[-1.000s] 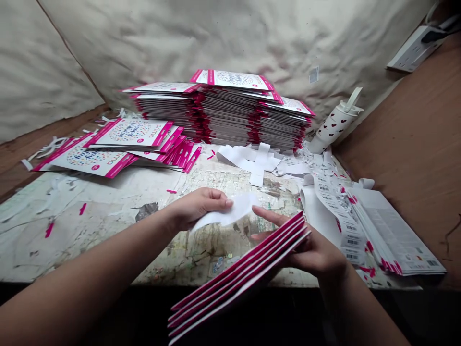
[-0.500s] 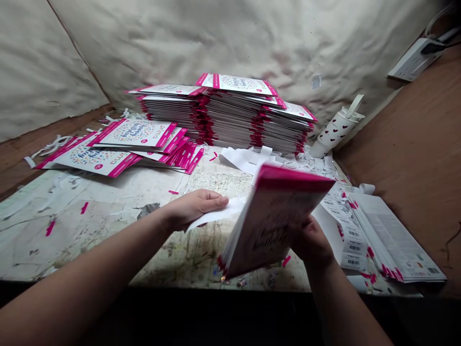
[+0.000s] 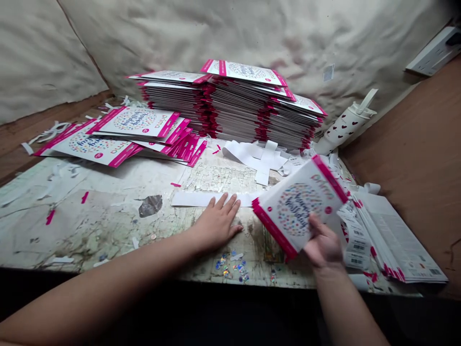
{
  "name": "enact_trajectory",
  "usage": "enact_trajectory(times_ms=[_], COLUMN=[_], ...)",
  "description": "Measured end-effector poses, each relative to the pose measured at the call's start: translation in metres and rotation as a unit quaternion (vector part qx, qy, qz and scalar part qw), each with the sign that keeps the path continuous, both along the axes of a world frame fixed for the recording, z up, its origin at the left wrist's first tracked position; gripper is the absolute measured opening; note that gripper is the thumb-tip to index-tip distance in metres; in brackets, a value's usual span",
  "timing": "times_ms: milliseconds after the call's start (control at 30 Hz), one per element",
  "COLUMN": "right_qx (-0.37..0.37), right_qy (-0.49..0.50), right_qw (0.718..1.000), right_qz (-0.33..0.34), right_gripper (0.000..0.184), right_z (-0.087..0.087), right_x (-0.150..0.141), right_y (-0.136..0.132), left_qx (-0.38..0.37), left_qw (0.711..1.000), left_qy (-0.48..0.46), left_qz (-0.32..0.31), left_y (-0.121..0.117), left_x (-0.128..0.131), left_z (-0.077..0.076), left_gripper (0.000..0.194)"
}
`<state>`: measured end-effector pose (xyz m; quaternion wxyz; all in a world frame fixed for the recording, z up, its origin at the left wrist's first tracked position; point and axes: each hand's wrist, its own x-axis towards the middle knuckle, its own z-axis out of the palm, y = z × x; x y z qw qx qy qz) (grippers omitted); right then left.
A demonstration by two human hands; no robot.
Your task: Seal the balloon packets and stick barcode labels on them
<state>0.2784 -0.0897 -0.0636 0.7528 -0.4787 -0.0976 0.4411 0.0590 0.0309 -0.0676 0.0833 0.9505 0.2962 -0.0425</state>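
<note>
My right hand (image 3: 322, 242) grips a small pack of pink-edged "Happy Birthday" cards (image 3: 297, 206), tilted with its dotted printed face up. My left hand (image 3: 218, 223) rests palm down on the worn table top (image 3: 108, 230), fingers spread. Its fingertips touch a long white paper strip (image 3: 209, 199) lying flat. Just below that hand lie several iridescent sequins (image 3: 230, 269). The lower cards in the pack are hidden behind the top one.
Tall stacks of cards (image 3: 230, 108) stand at the back, with fanned cards (image 3: 122, 137) to their left. White paper offcuts (image 3: 255, 156) lie in front. Barcode label strips (image 3: 356, 245) and white printed sheets (image 3: 394, 235) lie right. A heart-patterned bottle (image 3: 345, 127) and power strip (image 3: 435, 50) sit beyond.
My right hand has turned the card pack over, bringing its printed face up. My left hand has let the white strip down flat on the table and spread its fingers.
</note>
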Motion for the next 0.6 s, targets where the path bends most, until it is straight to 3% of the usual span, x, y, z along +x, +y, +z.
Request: enact_trajectory(times_ms=[133, 200, 267, 400, 467, 600], right_qx=[0.031, 0.017, -0.02, -0.092, -0.12, -0.133], right_qy=[-0.065, -0.062, -0.046, -0.021, -0.019, -0.054], right_qw=[0.997, 0.998, 0.991, 0.938, 0.926, 0.934], right_qz=[-0.034, 0.016, 0.12, 0.334, 0.358, 0.328], right_gripper=[0.019, 0.017, 0.016, 0.033, 0.032, 0.037], right_z=[0.045, 0.063, 0.07, 0.057, 0.043, 0.018], right_x=[0.024, 0.024, 0.013, -0.02, -0.032, -0.039], right_y=[-0.006, 0.001, 0.017, 0.055, 0.068, 0.075], left_qx=[0.011, 0.034, 0.05, 0.037, 0.03, 0.023], left_qw=[1.0, 0.999, 0.996, 0.995, 0.996, 0.995], left_qy=[-0.005, -0.016, -0.012, 0.0, -0.012, -0.017], left_qz=[0.015, 0.038, 0.07, 0.09, 0.081, 0.091], left_y=[0.01, 0.02, 0.026, 0.016, 0.004, -0.011], left_x=[-0.017, -0.042, -0.069, -0.097, -0.092, -0.076], left_z=[0.002, 0.007, 0.008, -0.002, -0.008, -0.012], left_gripper=[0.062, 0.06, 0.059, 0.058, 0.057, 0.056])
